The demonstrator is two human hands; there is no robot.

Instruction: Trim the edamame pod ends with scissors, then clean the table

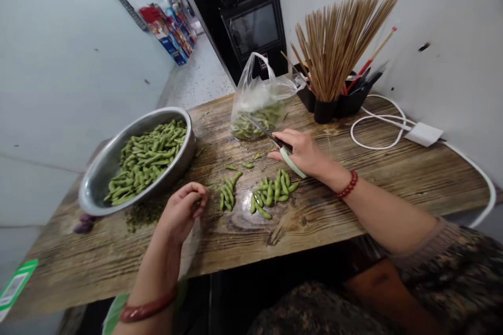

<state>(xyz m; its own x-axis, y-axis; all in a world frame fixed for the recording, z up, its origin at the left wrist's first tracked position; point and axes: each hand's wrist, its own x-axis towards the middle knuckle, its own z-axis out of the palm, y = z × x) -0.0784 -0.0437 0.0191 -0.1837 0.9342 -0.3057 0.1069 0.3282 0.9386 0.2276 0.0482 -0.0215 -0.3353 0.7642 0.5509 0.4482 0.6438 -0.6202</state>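
Note:
My right hand [301,152] grips a pair of scissors [271,135] with a black and pale green handle, its blades pointing toward the plastic bag [253,94] of green pods. My left hand [184,209] hovers over the table, fingers curled in; whatever they hold, if anything, is hidden. Between my hands lie a small group of edamame pods [228,193] and a larger pile of edamame pods [271,192]. A few loose bits of pod are scattered behind them. To the left, a wide metal basin [88,193] holds many more pods.
Bamboo skewers [338,52] stand in a black holder [326,110] at the back right. A white cable with an adapter [424,133] lies near the wall. Green trimmings [141,219] and a purple item [84,223] sit by the basin on the wooden table [220,251].

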